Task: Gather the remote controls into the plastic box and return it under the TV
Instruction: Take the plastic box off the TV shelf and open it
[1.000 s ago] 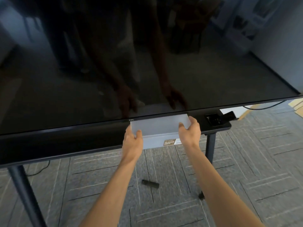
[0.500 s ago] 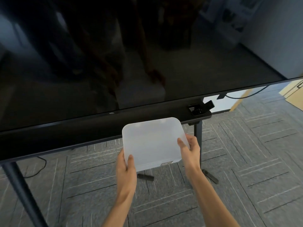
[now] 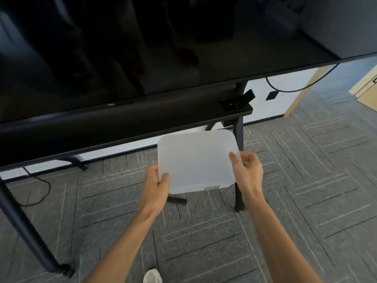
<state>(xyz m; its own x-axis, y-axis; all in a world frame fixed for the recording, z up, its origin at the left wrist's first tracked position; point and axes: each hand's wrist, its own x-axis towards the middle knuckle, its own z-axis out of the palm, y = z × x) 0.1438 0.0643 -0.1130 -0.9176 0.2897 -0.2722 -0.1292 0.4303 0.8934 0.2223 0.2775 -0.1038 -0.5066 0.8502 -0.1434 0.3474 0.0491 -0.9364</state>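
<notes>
I hold a translucent white plastic box (image 3: 195, 160) in the air in front of the TV stand, its inside looking empty. My left hand (image 3: 156, 185) grips its near left corner and my right hand (image 3: 247, 170) grips its right edge. A black remote (image 3: 177, 200) lies on the carpet just below the box. Another dark remote-like device (image 3: 234, 103) rests on the right end of the black shelf (image 3: 142, 119) under the big dark TV (image 3: 163, 48).
The TV stand's dark legs (image 3: 26, 227) slant to the floor at left, and one (image 3: 238, 193) stands right behind my right hand. A black cable (image 3: 38, 193) loops on the grey carpet at left. My white shoe (image 3: 152, 276) shows at the bottom. A cardboard box (image 3: 367, 86) sits far right.
The box has come off the shelf under the TV, toward me and to the right, and its open top now faces me. Both hands kept their grip on it.
</notes>
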